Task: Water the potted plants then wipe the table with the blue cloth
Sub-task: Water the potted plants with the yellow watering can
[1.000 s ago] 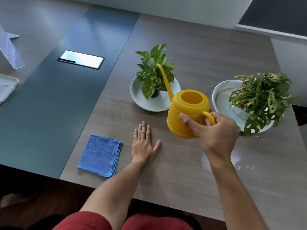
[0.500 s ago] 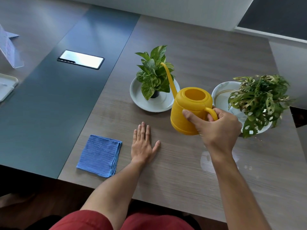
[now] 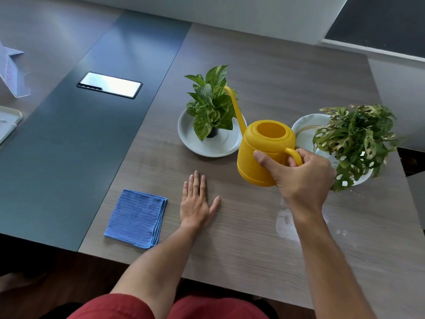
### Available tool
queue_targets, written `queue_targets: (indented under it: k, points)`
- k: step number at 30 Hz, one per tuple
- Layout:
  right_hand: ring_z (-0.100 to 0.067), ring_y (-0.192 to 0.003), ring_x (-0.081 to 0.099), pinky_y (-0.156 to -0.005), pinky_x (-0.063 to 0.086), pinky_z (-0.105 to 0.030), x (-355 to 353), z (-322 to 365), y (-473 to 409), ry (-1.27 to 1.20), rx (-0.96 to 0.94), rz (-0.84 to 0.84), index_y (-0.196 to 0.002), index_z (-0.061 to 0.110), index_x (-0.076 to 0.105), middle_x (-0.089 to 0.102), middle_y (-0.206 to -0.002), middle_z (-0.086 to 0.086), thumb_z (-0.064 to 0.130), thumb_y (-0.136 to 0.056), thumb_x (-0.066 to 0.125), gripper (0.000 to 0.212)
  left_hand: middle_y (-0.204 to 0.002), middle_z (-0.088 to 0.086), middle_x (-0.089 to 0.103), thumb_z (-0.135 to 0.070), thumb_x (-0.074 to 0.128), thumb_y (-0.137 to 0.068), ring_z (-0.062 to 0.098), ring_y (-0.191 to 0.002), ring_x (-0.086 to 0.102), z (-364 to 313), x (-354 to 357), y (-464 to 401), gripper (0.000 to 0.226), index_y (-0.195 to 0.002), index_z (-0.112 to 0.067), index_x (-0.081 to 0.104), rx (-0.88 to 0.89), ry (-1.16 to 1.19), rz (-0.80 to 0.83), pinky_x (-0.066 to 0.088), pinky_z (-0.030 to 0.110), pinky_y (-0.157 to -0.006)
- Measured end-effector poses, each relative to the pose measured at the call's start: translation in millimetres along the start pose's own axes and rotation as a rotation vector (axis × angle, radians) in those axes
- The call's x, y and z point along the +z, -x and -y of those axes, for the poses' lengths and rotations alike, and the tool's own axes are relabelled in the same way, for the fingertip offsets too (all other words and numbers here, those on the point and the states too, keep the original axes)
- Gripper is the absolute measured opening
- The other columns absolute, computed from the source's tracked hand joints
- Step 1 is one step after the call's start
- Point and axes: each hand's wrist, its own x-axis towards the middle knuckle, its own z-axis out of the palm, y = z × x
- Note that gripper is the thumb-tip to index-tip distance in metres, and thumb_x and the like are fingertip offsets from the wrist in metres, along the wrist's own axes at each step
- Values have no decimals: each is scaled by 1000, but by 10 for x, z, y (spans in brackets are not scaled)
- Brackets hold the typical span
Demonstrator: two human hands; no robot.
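Wood-grain table (image 3: 264, 238) at frame centre: the right hand (image 3: 299, 178) is wrapped round the handle of a yellow plastic watering can (image 3: 262, 153), spout over the small green potted plant (image 3: 210, 104). Best tip slowly, aiming at soil. Left hand (image 3: 197, 201) lies flat, fingers spread, beside the folded blue cloth (image 3: 136, 218), lower left.

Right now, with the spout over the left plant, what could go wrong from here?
1. The right hand holds the yellow watering can by its handle, spout tip among the left plant's leaves; water may run off them into the white saucer or onto the table.
2. The can sits close to the right plant; swinging back could brush its leaves.
3. A wet patch lies under the right forearm, while the blue cloth lies unused beside the flat left hand.
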Motion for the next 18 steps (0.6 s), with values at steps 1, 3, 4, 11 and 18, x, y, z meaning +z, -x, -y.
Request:
queue_targets:
  k: [1,3,4,11,18]
  points:
    - [-1,-50,49,-52,39,-22,-3,0,-3,3,-1,-1,-60,18,58,51,-53,15,67,-60,83,55,-167,10,-9,-66,22,-95,23,-154,-10,-1,-2,0,87,-159,-10,4,0,0,-4,-7,40,-124]
    - [-1,-50,49,-53,41,-24,-6,-1,-4,9,-4,-3,-61,17,59,51,-53,14,68,-60,82,56,-167,11,-8,-66,22,-95,23,-154,-9,-3,-2,0,87,-159,-9,5,1,-5,-7,-8,40,-123]
    - [-2,-51,51,-53,45,-26,-6,-1,-3,6,-4,-4,-62,16,61,53,-54,13,69,-60,81,57,-167,11,-8,-66,22,-95,23,-154,-8,-4,-4,1,87,-159,-9,5,2,-7,-8,-8,40,-123]
    - [-10,-52,56,-55,57,-41,2,38,-18,3,8,-12,-61,12,61,55,-54,11,69,-59,82,60,-167,11,-9,-66,23,-96,23,-154,-9,-1,0,0,87,-159,-9,3,4,-14,-9,-9,40,-123]
    - [-4,-54,56,-55,54,-34,35,67,-57,-3,9,-4,-63,12,62,55,-56,15,69,-59,82,60,-166,10,-16,-67,21,-96,21,-153,-15,-5,-14,-4,86,-158,-12,-4,-2,-19,14,-10,40,-123]
